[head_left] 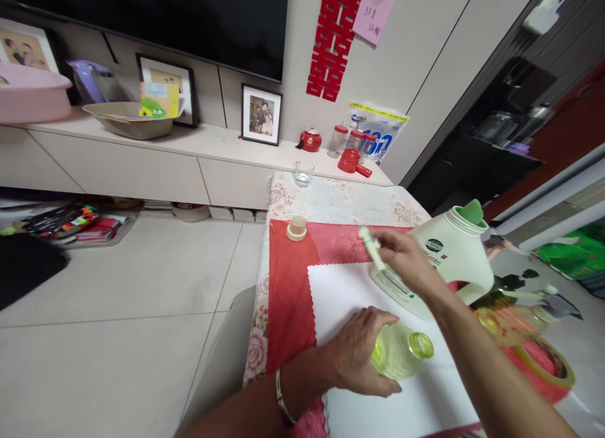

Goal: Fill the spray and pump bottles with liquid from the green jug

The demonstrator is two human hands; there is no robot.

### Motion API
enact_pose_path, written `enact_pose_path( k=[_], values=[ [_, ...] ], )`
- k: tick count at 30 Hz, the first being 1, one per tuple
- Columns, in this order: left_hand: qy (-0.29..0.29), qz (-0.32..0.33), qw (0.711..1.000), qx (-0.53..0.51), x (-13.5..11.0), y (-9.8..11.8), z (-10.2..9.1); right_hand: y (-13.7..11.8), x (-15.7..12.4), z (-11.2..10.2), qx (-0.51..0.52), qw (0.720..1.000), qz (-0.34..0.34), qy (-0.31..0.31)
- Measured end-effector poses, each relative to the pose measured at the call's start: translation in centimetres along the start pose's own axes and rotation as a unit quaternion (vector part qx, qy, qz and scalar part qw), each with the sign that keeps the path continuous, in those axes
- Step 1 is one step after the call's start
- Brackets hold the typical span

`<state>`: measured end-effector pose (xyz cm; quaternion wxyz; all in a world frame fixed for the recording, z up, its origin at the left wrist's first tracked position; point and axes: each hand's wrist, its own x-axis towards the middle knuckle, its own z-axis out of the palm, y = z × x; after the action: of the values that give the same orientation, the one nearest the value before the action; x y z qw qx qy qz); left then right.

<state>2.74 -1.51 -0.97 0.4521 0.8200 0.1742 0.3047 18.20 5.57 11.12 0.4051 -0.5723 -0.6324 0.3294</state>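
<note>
A clear yellow-green bottle (399,351) with an open, uncapped neck stands over the white sheet (340,299). My left hand (362,353) is wrapped around its side, fingers and thumb spread along it. Higher up, my right hand (409,258) grips a pale pump head (372,249), held clear of the bottle's mouth. Just behind that hand stands a large pale green jug (451,249) with a handle and a green pouring spout (472,212). My right hand hides part of the jug. A cream cap (297,229) sits on the red cloth (288,287) at the left.
More bottles (513,321) and a roll of tape (543,368) lie along the right side. At the table's far end is a clear glass cup (303,173). Behind runs a low cabinet (155,167) with picture frames, a basket (132,120) and a red dipper (350,162).
</note>
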Motion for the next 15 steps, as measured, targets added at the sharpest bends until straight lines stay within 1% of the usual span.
enact_pose_path(
  k=[2,4,6,9,11,12,13,15],
  values=[
    [-0.016,0.005,1.0,0.0,0.1,0.0,-0.2,2.6,0.6,1.9,-0.049,0.996,0.046,-0.053],
    [-0.034,0.015,0.999,-0.004,0.2,-0.2,-0.3,4.9,1.1,3.6,-0.088,0.988,0.088,-0.091],
    [-0.046,0.024,0.999,-0.013,0.3,-0.5,-0.3,6.7,1.6,4.8,-0.116,0.979,0.124,-0.117],
    [-0.052,0.026,0.998,-0.032,0.3,-0.9,-0.3,8.5,2.3,5.8,-0.139,0.969,0.155,-0.136],
    [-0.054,0.022,0.997,-0.045,0.3,-1.0,-0.3,8.8,2.4,5.9,-0.138,0.968,0.158,-0.14],
    [-0.053,0.018,0.997,-0.053,0.2,-0.9,-0.4,8.6,2.2,5.8,-0.133,0.97,0.152,-0.138],
    [-0.051,0.012,0.997,-0.061,0.2,-0.8,-0.6,8.1,1.9,5.5,-0.125,0.973,0.14,-0.133],
    [-0.044,-0.005,0.996,-0.081,0.1,-0.6,-0.9,6.1,0.5,4.6,-0.103,0.984,0.098,-0.106]
  ],
)
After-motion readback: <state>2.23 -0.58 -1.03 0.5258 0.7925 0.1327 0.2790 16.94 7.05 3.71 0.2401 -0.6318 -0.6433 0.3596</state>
